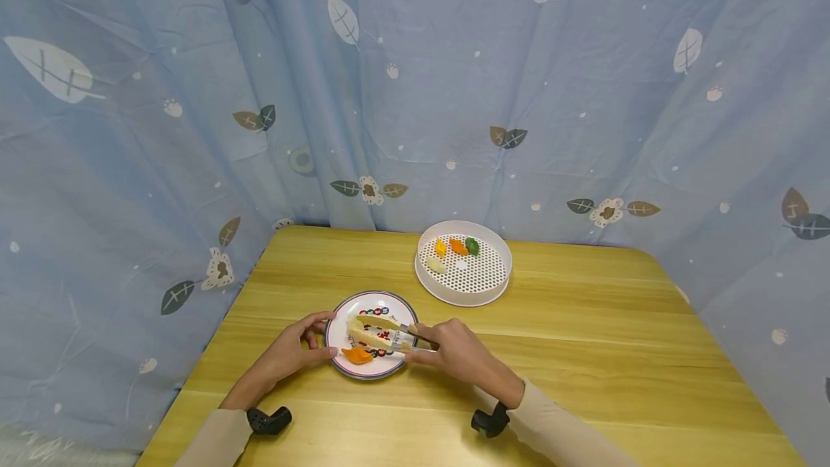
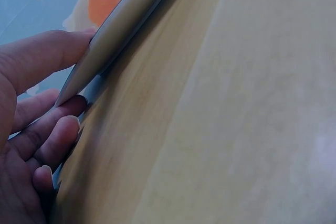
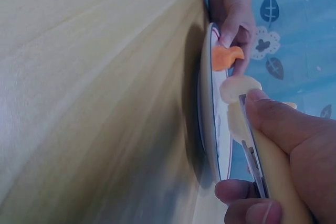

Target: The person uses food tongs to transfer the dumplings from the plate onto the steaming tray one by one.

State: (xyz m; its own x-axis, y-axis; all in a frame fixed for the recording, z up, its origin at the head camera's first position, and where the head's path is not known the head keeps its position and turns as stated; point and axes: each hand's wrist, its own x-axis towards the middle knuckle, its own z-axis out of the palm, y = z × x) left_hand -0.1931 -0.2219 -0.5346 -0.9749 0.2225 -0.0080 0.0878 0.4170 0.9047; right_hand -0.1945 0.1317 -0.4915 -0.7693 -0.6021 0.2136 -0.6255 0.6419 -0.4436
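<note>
White round plate with a dark rim should stay still, its left edge pinched by the left hand. The right hand holds long tan tongs with metal joints; squeeze softly round the pale, plump lump, which sits at the 2 tips, left of that hand.

No text could be read: the lettering printed among small coloured marks on the white plate was too tiny to make out.
</note>
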